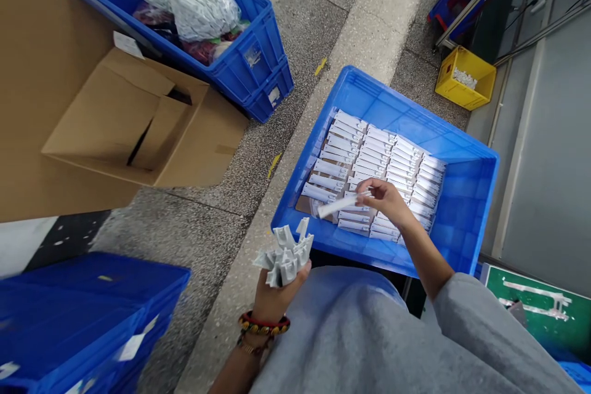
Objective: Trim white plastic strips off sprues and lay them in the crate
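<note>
My left hand (281, 289) is closed round a bundle of white plastic strips (289, 252), whose grooved ends point up, beside the near left corner of a blue crate (351, 250). Over that crate, my right hand (385, 200) pinches one white plastic strip (339, 204) by its end, the strip slanting down to the left. Beneath it, many similar white strips (341, 129) lie in several columns inside the crate, with brown cardboard showing at their left edge. My right hand and forearm hide part of the rows.
Left of me stand an open cardboard box (198, 154) and a blue bin (249, 55) holding clear bags of white parts. Stacked blue crates (92, 314) are at the lower left. A yellow bin (457, 95) with small white pieces sits at the upper right, near a green board (535, 308) lower down.
</note>
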### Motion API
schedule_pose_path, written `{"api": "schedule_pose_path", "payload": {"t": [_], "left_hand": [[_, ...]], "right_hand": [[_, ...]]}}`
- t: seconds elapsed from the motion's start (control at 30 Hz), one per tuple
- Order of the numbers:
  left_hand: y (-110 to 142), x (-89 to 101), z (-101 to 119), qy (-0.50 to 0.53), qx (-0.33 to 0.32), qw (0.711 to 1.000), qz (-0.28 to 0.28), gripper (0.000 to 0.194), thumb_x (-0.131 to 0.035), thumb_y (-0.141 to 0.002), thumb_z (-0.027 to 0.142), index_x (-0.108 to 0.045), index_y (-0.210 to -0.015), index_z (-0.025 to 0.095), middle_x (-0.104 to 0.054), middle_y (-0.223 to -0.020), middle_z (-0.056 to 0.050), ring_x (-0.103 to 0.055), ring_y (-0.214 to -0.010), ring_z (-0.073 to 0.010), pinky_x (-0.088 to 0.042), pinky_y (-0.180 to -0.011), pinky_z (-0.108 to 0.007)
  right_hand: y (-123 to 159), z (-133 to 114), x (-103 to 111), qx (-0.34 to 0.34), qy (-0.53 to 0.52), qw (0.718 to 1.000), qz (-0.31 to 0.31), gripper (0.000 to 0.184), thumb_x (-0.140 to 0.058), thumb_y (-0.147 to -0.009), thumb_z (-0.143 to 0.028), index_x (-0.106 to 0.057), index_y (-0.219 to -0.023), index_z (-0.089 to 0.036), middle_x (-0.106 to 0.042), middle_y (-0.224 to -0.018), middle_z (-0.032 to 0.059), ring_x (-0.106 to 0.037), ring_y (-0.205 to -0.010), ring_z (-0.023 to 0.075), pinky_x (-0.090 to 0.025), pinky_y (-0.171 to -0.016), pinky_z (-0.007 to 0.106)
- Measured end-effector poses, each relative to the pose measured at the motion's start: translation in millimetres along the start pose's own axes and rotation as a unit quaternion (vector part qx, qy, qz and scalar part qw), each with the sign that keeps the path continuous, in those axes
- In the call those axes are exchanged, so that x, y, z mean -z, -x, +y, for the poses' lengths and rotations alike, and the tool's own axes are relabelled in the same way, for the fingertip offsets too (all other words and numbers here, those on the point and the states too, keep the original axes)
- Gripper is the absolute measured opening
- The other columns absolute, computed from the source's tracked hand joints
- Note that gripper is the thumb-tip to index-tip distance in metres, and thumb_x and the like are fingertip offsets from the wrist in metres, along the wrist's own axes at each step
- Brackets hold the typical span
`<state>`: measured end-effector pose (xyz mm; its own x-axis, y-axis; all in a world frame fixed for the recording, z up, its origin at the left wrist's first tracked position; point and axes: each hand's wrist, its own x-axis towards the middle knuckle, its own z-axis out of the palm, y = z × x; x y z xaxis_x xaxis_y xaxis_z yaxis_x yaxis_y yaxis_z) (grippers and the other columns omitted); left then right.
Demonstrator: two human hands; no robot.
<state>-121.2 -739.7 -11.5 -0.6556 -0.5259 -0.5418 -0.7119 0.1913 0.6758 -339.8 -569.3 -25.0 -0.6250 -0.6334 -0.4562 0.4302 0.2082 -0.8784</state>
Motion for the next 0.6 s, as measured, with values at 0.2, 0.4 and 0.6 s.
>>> {"api": "schedule_pose_path", "payload": {"t": [0.2, 0.4, 0.6], "left_hand": [[5, 8.1, -23, 0.06, -0.044, 0.997, -0.014, 0.021, -0.069, -0.073, 0.034, -0.071, -0.087, 0.018, -0.079, -0.088, -0.01, -0.075, -0.085, -0.0294, -0.061, -0.078, -0.041], [15, 3.8, -20, 0.086, -0.022, 0.996, 0.015, 0.017, -0.067, -0.072, 0.034, -0.074, -0.079, 0.021, -0.079, -0.083, -0.005, -0.075, -0.083, -0.0279, -0.061, -0.081, -0.04], [21, 0.9, -19, 0.1, -0.02, 0.994, 0.032, 0.018, -0.067, -0.073, 0.035, -0.073, -0.081, 0.02, -0.079, -0.082, -0.005, -0.075, -0.08, -0.0286, -0.062, -0.076, -0.04]], "right_hand": [[-35, 75, -7, 0.03, 0.179, 0.983, 0.038, 0.014, -0.069, -0.074, -0.026, -0.059, -0.081, -0.018, -0.065, -0.083, 0.0016, -0.068, -0.079, 0.0163, -0.055, -0.073, 0.029], [-53, 126, -40, 0.067, 0.303, 0.949, 0.062, 0.01, -0.061, -0.075, -0.011, -0.056, -0.077, -0.019, -0.063, -0.085, 0.0027, -0.061, -0.086, 0.0183, -0.05, -0.082, 0.033], [-58, 132, -54, 0.09, 0.398, 0.913, -0.005, 0.014, -0.067, -0.075, -0.007, -0.061, -0.078, -0.019, -0.064, -0.089, 0.0042, -0.055, -0.093, 0.0217, -0.043, -0.084, 0.032]]}}
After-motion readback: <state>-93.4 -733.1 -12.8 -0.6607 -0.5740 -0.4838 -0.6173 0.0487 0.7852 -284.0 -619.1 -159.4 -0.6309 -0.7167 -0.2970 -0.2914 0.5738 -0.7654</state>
